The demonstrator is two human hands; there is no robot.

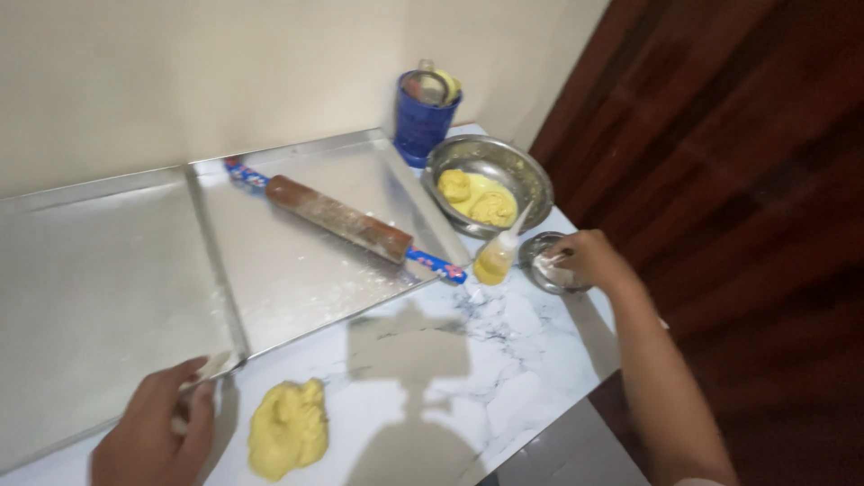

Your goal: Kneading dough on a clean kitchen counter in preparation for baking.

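My right hand (589, 259) reaches into a small metal bowl (543, 266) of white flour at the right edge of the marble-patterned table (504, 378), fingers pinched in the flour. My left hand (157, 427) rests at the near corner of the right metal tray (297, 270), fingers touching its rim, holding nothing that I can make out. A lump of yellow dough (288, 427) lies on the table just right of my left hand. A wooden rolling pin (342, 219) with patterned blue handles lies across the right tray.
A second metal tray (90, 279) sits to the left. A steel bowl (531, 175) holds more yellow dough (477, 196). A small squeeze bottle of yellow liquid (496, 259) stands beside it. A blue container (423, 112) stands by the wall. The table edge drops off at right.
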